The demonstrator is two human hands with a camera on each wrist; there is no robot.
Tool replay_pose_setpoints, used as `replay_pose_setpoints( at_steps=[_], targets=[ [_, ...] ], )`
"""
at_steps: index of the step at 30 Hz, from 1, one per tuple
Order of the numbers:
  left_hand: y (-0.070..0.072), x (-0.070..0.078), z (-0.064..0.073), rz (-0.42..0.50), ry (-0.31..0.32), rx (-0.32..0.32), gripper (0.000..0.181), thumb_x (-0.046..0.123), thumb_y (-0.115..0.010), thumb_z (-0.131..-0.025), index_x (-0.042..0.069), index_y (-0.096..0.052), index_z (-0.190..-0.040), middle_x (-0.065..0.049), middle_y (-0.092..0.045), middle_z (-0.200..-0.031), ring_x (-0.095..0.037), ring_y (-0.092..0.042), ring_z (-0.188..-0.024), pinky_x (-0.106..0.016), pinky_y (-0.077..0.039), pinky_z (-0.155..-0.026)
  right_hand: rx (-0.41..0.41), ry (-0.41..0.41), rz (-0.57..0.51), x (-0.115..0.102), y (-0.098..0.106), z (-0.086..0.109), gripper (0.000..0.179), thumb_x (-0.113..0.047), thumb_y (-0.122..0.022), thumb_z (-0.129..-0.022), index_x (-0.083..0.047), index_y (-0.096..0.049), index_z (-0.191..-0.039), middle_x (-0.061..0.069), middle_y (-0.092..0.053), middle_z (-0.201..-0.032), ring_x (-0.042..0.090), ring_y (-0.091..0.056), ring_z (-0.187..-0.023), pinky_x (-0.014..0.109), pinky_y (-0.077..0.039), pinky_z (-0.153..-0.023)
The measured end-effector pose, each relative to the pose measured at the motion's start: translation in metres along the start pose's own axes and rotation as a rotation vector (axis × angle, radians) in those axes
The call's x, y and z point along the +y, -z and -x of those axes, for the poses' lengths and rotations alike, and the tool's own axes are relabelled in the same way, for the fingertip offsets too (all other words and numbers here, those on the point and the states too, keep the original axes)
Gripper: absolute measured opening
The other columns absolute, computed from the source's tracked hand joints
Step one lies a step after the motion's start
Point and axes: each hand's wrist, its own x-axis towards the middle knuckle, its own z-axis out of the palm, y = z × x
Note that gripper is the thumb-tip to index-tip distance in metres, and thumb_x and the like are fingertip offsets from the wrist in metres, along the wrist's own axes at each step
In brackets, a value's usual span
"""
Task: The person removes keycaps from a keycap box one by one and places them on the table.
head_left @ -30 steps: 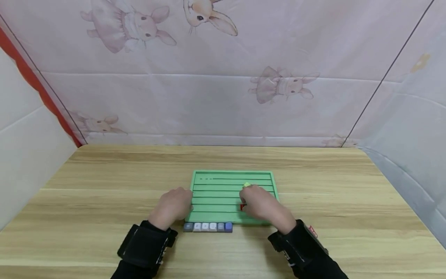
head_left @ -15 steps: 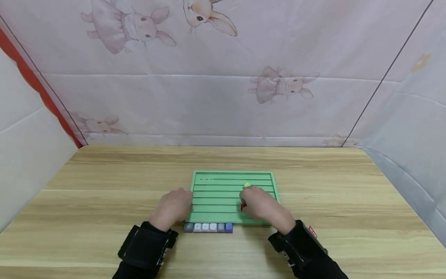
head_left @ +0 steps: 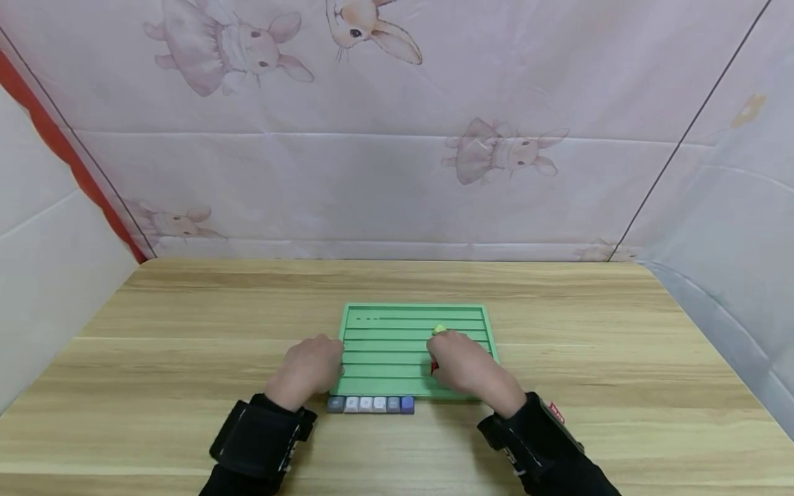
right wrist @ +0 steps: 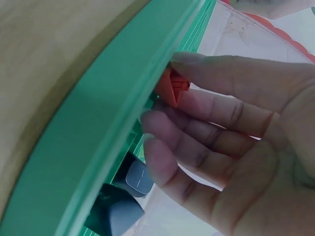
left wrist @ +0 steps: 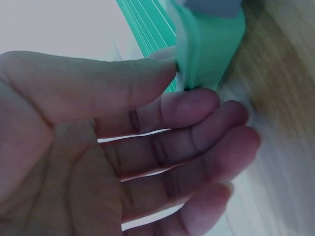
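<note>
A green slotted tray lies on the wooden table. My left hand grips its left edge; in the left wrist view, the thumb and index finger meet at the tray's corner, the other fingers below. My right hand is over the tray's right part, pinching a red keycap between thumb and fingers. From the head, only a sliver of that keycap shows. A yellow-green keycap peeks out just beyond the right hand. Whatever lies under this hand is hidden.
Along the tray's front edge runs a row of grey, white and blue keycaps. Dark keycaps appear near the right hand's little finger. The wooden table reaches back to a rabbit-print curtain.
The red keycap in my right fingers has turned slightly and shifted a little to the right. My left hand keeps its place on the tray edge.
</note>
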Motion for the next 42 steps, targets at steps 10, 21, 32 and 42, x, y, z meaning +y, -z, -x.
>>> replay_pose_setpoints(
  at_steps=[10, 21, 32, 42],
  targets=[
    [0.000, -0.001, -0.001, 0.006, -0.001, -0.005, 0.011, 0.008, -0.057, -0.084, 0.002, -0.057, -0.075, -0.007, -0.049, -0.061, -0.018, -0.044, -0.052, -0.027, -0.035, -0.045, 0.011, -0.023, -0.014, 0.000, 0.007, 0.004, 0.016, 0.012, -0.052, -0.071, -0.003, -0.051, -0.073, 0.001, -0.036, -0.059, 0.013, -0.033, -0.052, 0.026, -0.028, -0.047],
    [0.000, -0.001, 0.001, 0.012, -0.021, 0.006, 0.012, 0.005, -0.056, -0.084, 0.004, -0.054, -0.072, -0.006, -0.048, -0.061, -0.019, -0.042, -0.053, -0.027, -0.034, -0.045, 0.028, -0.014, -0.059, 0.002, 0.012, 0.012, 0.024, 0.014, -0.051, -0.065, -0.006, -0.041, -0.062, -0.002, -0.028, -0.055, 0.012, -0.025, -0.052, 0.026, -0.023, -0.047],
    [0.000, -0.001, 0.001, 0.019, -0.031, 0.012, 0.012, 0.005, -0.056, -0.084, 0.004, -0.054, -0.073, -0.006, -0.048, -0.061, -0.019, -0.041, -0.052, -0.027, -0.034, -0.045, 0.019, -0.047, -0.084, -0.001, 0.014, 0.016, 0.020, 0.013, -0.053, -0.065, -0.005, -0.047, -0.064, 0.000, -0.041, -0.057, 0.013, -0.033, -0.053, 0.025, -0.028, -0.048],
    [-0.001, -0.001, 0.000, 0.018, -0.023, 0.008, 0.013, 0.005, -0.056, -0.084, 0.004, -0.054, -0.071, -0.006, -0.048, -0.061, -0.018, -0.042, -0.052, -0.027, -0.033, -0.045, 0.010, -0.049, -0.068, -0.003, 0.014, 0.017, 0.023, 0.016, -0.054, -0.066, -0.006, -0.045, -0.062, 0.000, -0.039, -0.059, 0.015, -0.036, -0.056, 0.026, -0.029, -0.050]
  ],
)
